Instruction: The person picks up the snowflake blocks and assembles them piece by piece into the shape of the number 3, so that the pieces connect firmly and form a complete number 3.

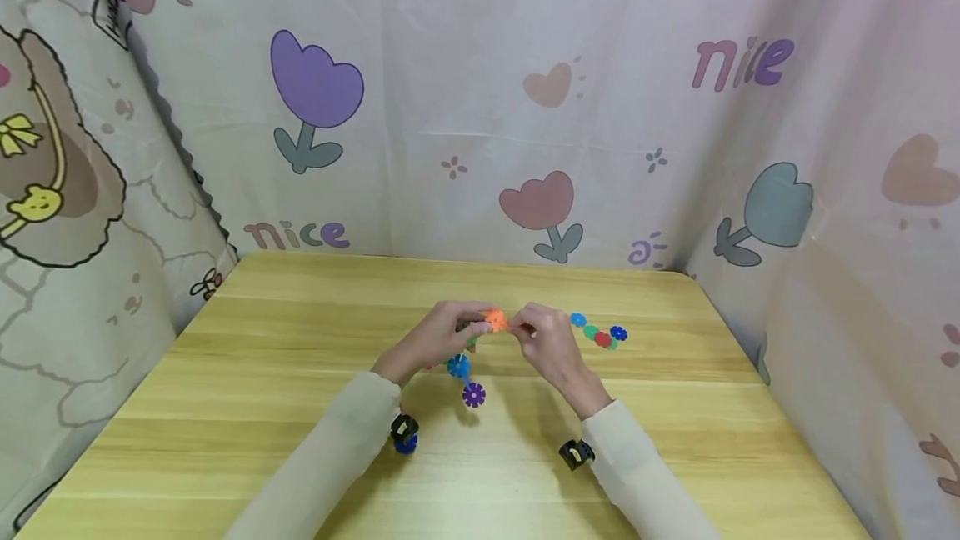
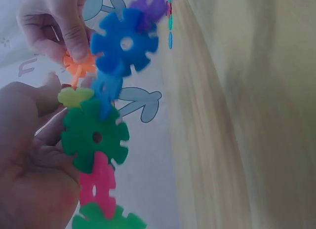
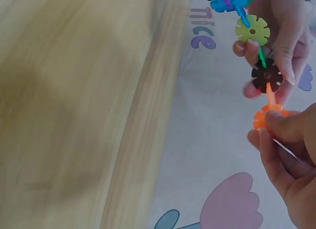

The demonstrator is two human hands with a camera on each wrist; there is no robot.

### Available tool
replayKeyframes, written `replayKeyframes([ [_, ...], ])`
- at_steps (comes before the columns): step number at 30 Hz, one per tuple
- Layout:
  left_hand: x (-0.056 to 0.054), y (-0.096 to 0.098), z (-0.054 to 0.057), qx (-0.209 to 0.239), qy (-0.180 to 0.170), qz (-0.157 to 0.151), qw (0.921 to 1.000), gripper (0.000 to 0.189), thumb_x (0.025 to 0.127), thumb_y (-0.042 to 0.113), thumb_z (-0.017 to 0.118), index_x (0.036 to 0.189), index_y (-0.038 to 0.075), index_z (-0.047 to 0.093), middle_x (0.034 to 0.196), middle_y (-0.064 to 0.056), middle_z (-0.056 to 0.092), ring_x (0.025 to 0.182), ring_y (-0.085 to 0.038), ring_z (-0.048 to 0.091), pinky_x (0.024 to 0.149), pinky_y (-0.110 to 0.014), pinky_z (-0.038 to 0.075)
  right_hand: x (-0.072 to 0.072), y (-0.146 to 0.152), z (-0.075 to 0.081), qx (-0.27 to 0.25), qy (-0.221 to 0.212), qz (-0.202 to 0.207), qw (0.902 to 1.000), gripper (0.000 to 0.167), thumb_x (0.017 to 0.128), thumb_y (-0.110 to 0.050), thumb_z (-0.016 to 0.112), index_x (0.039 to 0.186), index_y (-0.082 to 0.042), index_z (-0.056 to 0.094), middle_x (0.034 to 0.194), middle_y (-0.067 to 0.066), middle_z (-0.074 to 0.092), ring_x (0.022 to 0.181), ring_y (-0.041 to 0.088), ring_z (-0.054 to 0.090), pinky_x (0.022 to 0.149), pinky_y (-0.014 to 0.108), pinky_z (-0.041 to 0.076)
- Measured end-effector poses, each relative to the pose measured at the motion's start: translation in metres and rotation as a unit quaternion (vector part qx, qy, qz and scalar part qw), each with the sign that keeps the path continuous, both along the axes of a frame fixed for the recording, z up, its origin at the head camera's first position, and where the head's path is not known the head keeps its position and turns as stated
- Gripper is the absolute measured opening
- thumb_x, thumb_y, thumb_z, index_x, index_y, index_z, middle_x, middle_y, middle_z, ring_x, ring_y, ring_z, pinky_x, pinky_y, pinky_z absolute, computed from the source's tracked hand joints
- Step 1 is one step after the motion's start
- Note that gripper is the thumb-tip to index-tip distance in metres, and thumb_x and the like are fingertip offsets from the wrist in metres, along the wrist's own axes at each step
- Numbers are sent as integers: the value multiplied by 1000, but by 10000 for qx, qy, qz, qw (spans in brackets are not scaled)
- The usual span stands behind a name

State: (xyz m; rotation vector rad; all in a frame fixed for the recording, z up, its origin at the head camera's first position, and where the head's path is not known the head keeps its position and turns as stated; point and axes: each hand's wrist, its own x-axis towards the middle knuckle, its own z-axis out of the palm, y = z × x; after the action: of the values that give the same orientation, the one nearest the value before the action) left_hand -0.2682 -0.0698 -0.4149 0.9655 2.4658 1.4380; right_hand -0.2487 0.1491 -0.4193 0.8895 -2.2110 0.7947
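My left hand (image 1: 431, 340) holds up a linked chain of slotted plastic snowflake discs. Between its thumb and fingers is a dark brown disc (image 3: 267, 76), with a yellow-green disc (image 3: 252, 29) close by. My right hand (image 1: 549, 347) pinches an orange disc (image 3: 260, 118); another orange piece, seen edge-on, joins it to the brown one. From the left hand hang a blue disc (image 2: 124, 42), a green disc (image 2: 95, 135), a pink disc (image 2: 97, 189) and a purple disc (image 1: 474, 395). The left forearm hides part of the chain in the head view.
Right of the hands, blue (image 1: 578, 319), red (image 1: 603, 340) and dark blue (image 1: 618, 333) discs lie in a short row with green ones. A dark blue disc (image 1: 406, 444) shows beside the left sleeve. Patterned cloth (image 1: 465, 107) stands behind the wooden table (image 1: 675, 407).
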Motion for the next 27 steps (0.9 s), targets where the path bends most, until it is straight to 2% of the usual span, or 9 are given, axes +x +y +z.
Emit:
replayKeyframes([
  [5,-4,2,4,-188,499,180,9984,37,106,18,59,142,10,59,122,-15,71,72,-32,70,63,-26,57,-5,3,1,-112,-169,115,9997,8,82,7,82,83,1,77,80,12,76,69,21,73,65,27,62],
  [9,-6,2,7,-288,715,298,9966,35,106,20,59,140,13,61,119,-9,71,72,-19,63,65,-27,53,-9,11,5,-163,-512,165,9984,15,80,9,83,91,0,78,88,12,78,77,23,75,67,31,63],
  [11,-7,1,10,-320,836,370,9953,35,106,22,60,140,14,62,118,-6,71,78,-16,62,70,-28,53,-12,20,6,-161,-798,52,9967,16,82,9,81,95,-1,78,93,13,78,80,25,75,68,32,64],
  [14,-8,-2,14,-288,954,459,9940,34,105,23,60,139,15,63,120,-4,71,90,-14,63,78,-30,54,-19,39,6,-163,-1377,-389,9896,16,86,9,76,100,1,77,98,16,78,84,27,76,70,35,64],
  [17,-8,-6,19,-204,996,518,9935,34,105,23,62,138,16,63,120,-1,72,89,-15,61,79,-29,53,-26,64,5,-23,-1982,-966,9754,16,89,7,72,104,3,76,102,19,78,88,32,76,76,41,64],
  [21,-7,-8,23,-60,953,535,9940,35,105,22,61,139,15,63,110,-1,71,71,-16,52,64,-27,49,-35,95,-1,331,-2781,-1634,9460,18,93,1,69,110,5,73,110,23,76,96,38,74,84,49,62],
  [23,-6,-9,25,3,928,530,9943,35,105,21,61,139,14,62,105,-3,70,71,-15,53,63,-26,49,-38,107,-7,529,-3095,-1885,9305,21,94,-2,68,114,5,72,115,24,74,101,39,73,88,51,60],
  [25,-6,-8,25,25,908,546,9944,34,106,20,60,139,14,61,103,-3,70,74,-15,57,63,-25,51,-40,116,-13,693,-3290,-2030,9197,23,95,-3,68,116,5,71,119,26,72,105,41,71,92,53,58],
  [27,-5,-7,25,63,878,555,9946,33,106,18,59,139,14,60,99,-4,69,75,-15,59,63,-26,52,-41,122,-20,848,-3328,-2118,9150,24,94,-4,69,116,6,71,120,27,71,107,43,70,95,55,57],
])
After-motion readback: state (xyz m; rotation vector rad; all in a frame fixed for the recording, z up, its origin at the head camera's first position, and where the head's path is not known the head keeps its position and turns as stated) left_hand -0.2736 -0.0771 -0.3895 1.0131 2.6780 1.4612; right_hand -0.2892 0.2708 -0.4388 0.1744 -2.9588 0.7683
